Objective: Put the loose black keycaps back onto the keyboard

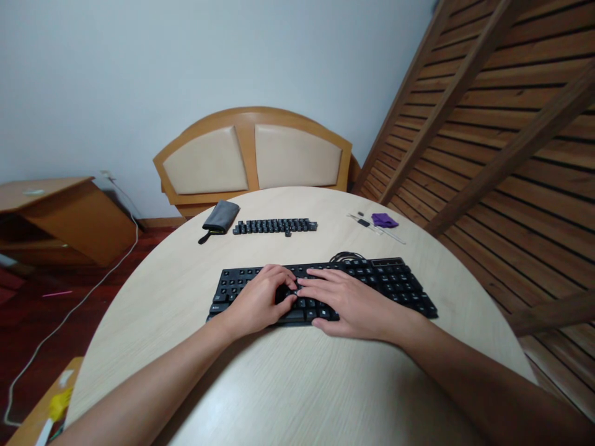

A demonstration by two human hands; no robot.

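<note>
A black keyboard point(388, 282) lies across the round table in front of me; part of its left half shows bare sockets where keycaps are off. Over its middle, my left hand point(266, 294) is closed in a pinch, thumb and fingertips low among the keys. Whatever is between those fingertips is hidden. My right hand point(346, 300) rests on the keyboard just to the right, fingers stretched out toward the left fingertips and thumb by the front edge. Behind the keyboard, loose black keycaps point(274, 226) stand in rows, with one keycap point(287, 233) set slightly in front.
A grey pouch point(222, 217) lies left of the keycap rows. At the back right are a purple cloth point(384, 220) and thin wire tools point(393, 235). The keyboard's coiled cable point(346, 256) sits behind it. A wooden slatted panel point(502, 148) leans along the right.
</note>
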